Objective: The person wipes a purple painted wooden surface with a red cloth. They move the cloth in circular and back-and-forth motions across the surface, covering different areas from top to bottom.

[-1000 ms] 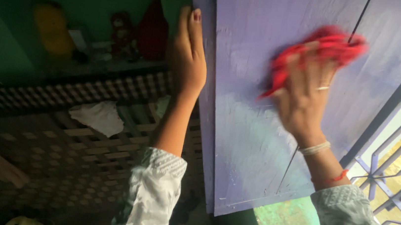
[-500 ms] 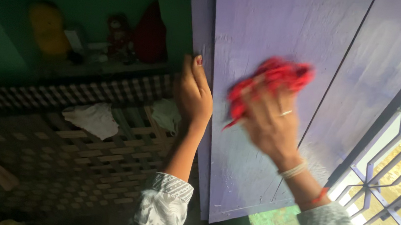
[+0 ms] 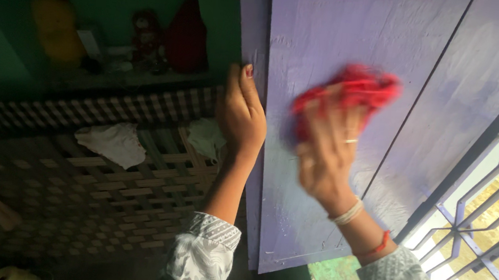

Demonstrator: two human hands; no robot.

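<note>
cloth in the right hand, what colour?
Red cloth, held by the right hand against the purple shutter; head view.
</note>
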